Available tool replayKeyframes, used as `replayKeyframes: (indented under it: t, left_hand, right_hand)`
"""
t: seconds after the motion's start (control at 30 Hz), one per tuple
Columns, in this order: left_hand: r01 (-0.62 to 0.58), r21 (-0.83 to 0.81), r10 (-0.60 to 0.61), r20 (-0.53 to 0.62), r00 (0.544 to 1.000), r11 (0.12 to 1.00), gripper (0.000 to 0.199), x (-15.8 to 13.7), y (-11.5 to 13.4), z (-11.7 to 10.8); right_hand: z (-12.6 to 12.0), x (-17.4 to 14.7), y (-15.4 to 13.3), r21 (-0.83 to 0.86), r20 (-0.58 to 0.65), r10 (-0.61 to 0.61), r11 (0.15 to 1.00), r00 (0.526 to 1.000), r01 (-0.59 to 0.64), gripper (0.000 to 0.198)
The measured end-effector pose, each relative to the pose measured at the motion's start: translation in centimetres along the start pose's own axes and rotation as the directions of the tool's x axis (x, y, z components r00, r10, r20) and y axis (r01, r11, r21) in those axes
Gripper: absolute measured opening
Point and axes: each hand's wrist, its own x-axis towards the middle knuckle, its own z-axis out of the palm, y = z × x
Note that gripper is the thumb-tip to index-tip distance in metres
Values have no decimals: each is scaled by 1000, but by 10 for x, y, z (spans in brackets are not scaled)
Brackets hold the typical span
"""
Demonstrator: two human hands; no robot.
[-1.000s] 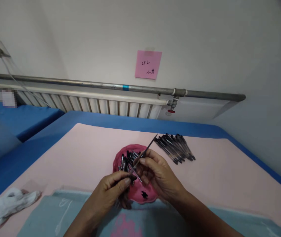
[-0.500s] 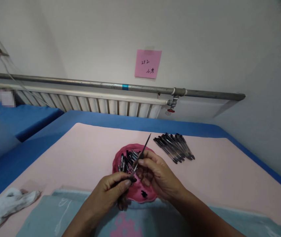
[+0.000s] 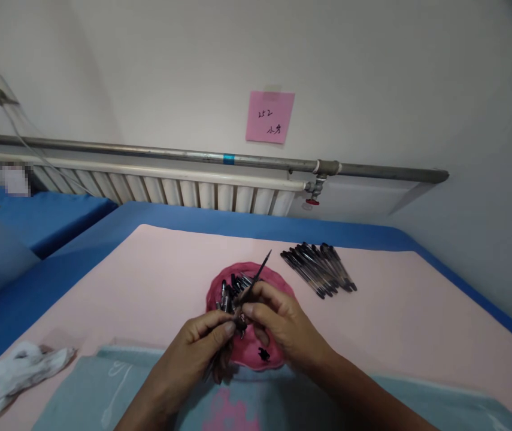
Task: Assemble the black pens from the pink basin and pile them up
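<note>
Closed around a pen barrel [image 3: 208, 371], my left hand [image 3: 202, 344] is at the near left side of a pink dish [image 3: 249, 357]; the barrel is mostly hidden by the fingers. My right hand [image 3: 285, 320] pinches a dark, thin pen refill [image 3: 262, 266], whose pointed tip slants up and to the right. Both sets of fingertips meet over the dish, at the lower end of the refill. Whether that end sits inside the barrel is hidden. In the dish lie several pen parts [image 3: 225, 294] and a small clump of black bits [image 3: 263, 354].
A row of assembled pens [image 3: 318, 269] lies right of the dish on the pink table cover [image 3: 166, 269]. At the left front is a white cloth or glove [image 3: 13, 377]. Along the wall run a metal pipe [image 3: 170, 152] and a radiator [image 3: 188, 193]. A blue-grey cloth [image 3: 89, 389] covers the near edge.
My right hand has slid down the refill and closer to my left hand. The refill's tip sits slightly lower and further left. The lower end of the barrel now shows below my left hand.
</note>
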Motion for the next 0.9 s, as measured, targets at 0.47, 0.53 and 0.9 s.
replayKeyframes:
  t: [0.47,0.53,0.9]
  left_hand:
    - [-224,-302,109,-354,929,927,32,-2,21,-10]
    - [-280,-282,163,-376,912,918,31,-2,22,-9]
    - [-291,-356,130,-413,902,888,27,1,24,-11]
  right_hand:
    - [-25,11,-3,-565,26,-208,803,978,187,12]
    - [-25,10,0,-696,164,-173,678,971,239,16]
    - [-19,12,14,-892,439,-13,115,898,438,16]
